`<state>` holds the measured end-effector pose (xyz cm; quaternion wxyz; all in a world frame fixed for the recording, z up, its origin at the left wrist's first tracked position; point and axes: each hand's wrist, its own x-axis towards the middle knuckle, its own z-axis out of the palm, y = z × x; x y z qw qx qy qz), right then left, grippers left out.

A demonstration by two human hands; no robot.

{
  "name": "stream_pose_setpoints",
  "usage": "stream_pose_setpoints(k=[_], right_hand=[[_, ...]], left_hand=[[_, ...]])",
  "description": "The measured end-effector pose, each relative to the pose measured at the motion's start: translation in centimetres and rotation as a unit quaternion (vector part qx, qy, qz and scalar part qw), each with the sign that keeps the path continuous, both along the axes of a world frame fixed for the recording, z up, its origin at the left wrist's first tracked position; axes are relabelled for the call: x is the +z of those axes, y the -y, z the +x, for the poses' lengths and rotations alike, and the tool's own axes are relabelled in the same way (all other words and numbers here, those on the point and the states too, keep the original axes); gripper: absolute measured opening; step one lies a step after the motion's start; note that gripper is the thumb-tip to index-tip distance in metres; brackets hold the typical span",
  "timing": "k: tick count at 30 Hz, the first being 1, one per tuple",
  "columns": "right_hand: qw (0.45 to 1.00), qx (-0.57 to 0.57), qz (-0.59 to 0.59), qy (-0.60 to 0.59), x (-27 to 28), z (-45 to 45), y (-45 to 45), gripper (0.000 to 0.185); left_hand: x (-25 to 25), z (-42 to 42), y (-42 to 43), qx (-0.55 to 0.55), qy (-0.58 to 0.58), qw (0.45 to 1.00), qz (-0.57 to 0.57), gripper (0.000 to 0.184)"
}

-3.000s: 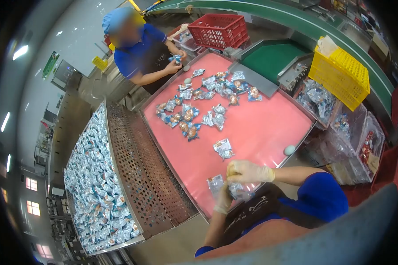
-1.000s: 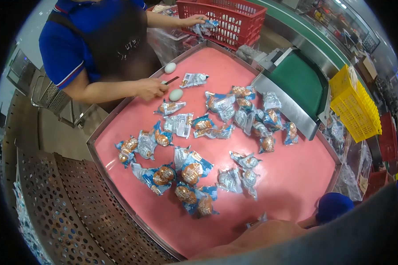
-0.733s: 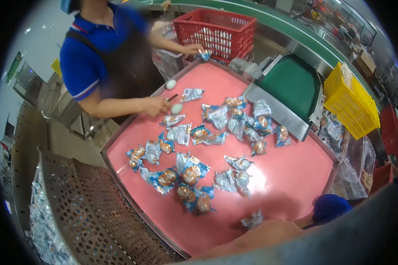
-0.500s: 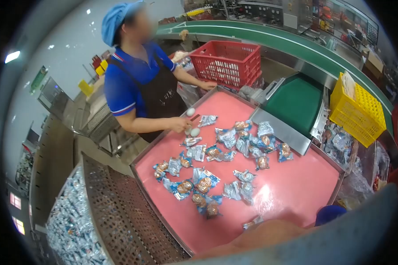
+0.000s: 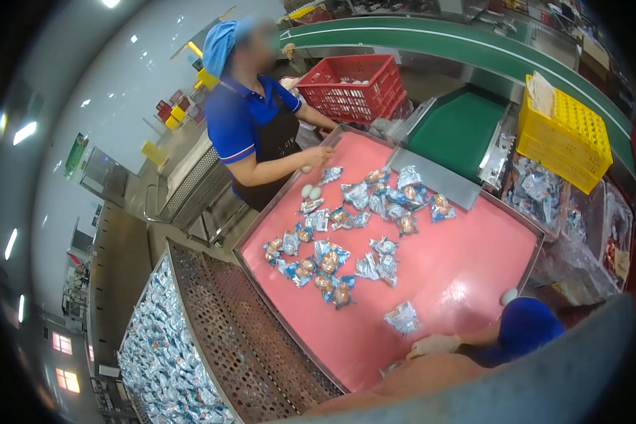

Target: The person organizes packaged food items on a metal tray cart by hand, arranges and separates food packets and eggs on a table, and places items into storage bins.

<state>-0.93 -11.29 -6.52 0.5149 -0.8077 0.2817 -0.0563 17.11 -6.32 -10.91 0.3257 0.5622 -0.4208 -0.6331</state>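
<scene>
Nearest me, the right hand [image 5: 434, 345], in a pale glove, is low at the near side of the pink bench [image 5: 459, 247]; its fingers are partly covered, so I can't tell whether it grips anything. The left hand is out of my sight. Just beyond the right hand, a silvery packet [image 5: 403, 318] lies on the bench, and a pale egg [image 5: 509, 295] sits by the right edge. Farther up, orange-and-blue printed packets [image 5: 408, 225] lie in loose clusters. Past them, a co-worker [image 5: 240, 124] stands near a red crate [image 5: 350, 92].
</scene>
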Motion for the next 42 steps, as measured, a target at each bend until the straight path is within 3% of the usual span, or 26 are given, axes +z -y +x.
stream_pose_setpoints(k=[10,11,21,24,27,28,29,31,33,34,36,39,42], right_hand=[[0.992,-0.05,-0.101,0.061,1.3,-1.8,-0.1,0.043],[0.996,-0.081,0.033,0.005,4.5,-1.9,0.3,0.044],[0.986,-0.124,0.112,0.001,5.4,-2.6,-1.3,0.049],[0.906,-0.15,0.357,0.172,-1.5,-1.9,-2.2,0.048],[0.909,-0.22,0.309,0.173,-2.7,-4.5,-3.5,0.049],[0.942,-0.198,0.231,0.144,-2.8,-5.6,-3.8,0.043],[0.965,-0.176,0.155,0.114,-3.0,-6.7,-4.2,0.037],[0.987,-0.143,-0.02,0.07,-2.9,-8.5,-6.0,0.03],[0.972,-0.138,-0.191,-0.019,-1.1,-9.7,-7.5,0.031],[0.951,-0.14,-0.258,-0.095,0.3,-10.0,-7.9,0.032],[0.917,-0.132,-0.357,-0.123,0.0,-11.0,-7.6,0.034],[0.869,-0.207,-0.417,-0.169,-3.2,-12.8,-7.4,0.034],[0.89,-0.225,-0.361,-0.165,-3.0,-15.9,-6.9,0.03]], left_hand=[[2.3,-0.2,-4.3,-0.003,-0.016,1.0,0.007,0.042],[2.5,-0.2,-4.5,-0.003,-0.019,1.0,0.008,0.042],[3.5,0.3,-6.2,0.005,-0.015,1.0,0.012,0.039],[2.8,1.6,-6.3,-0.01,0.016,0.998,0.064,0.038],[0.5,2.6,-6.4,0.005,-0.002,0.998,0.058,0.036],[-0.3,3.0,-6.8,0.016,-0.015,0.999,0.047,0.035],[-1.1,3.2,-7.0,0.094,0.027,0.995,-0.01,0.027],[1.5,5.4,-5.6,0.07,-0.015,0.994,0.083,0.021],[7.7,4.6,-3.9,0.116,-0.011,0.993,0.028,0.019],[8.7,4.6,-3.5,0.166,-0.031,0.985,0.023,0.021],[9.2,5.3,-3.3,0.23,-0.053,0.972,-0.001,0.024],[9.0,5.7,-2.5,0.267,-0.056,0.962,-0.016,0.03],[9.1,5.2,-2.3,0.25,-0.084,0.965,-0.005,0.033]])
